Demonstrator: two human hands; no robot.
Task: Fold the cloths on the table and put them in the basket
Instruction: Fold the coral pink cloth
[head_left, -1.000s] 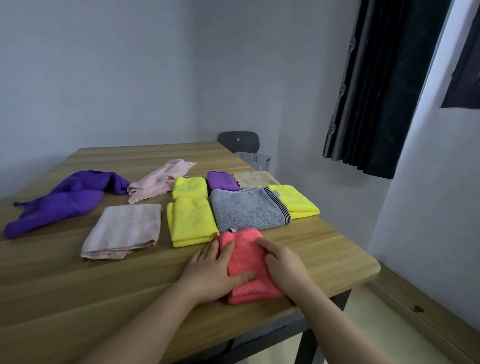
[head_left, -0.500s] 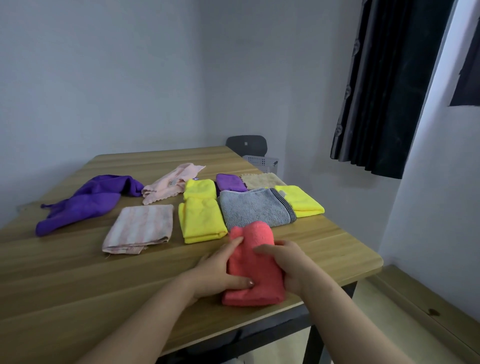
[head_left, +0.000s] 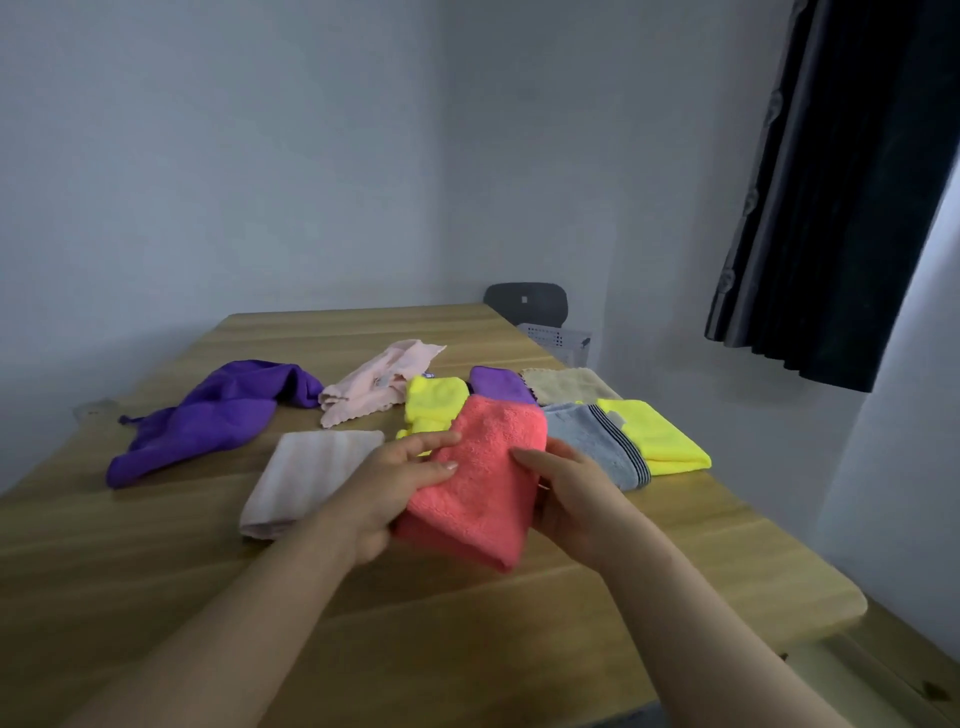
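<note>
Pale grey walls (head_left: 260, 156) fill the upper frame — a dark curtain (head_left: 841, 182) hangs at upper right. A wooden table (head_left: 156, 597) spans the lower half, with a dark chair (head_left: 525, 301) behind it.

No text, label, brand or number can be read anywhere.

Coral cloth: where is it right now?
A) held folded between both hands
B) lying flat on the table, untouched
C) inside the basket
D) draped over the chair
A: the left hand and the right hand grip the folded coral cloth from either side, in front of the other cloths.
</note>
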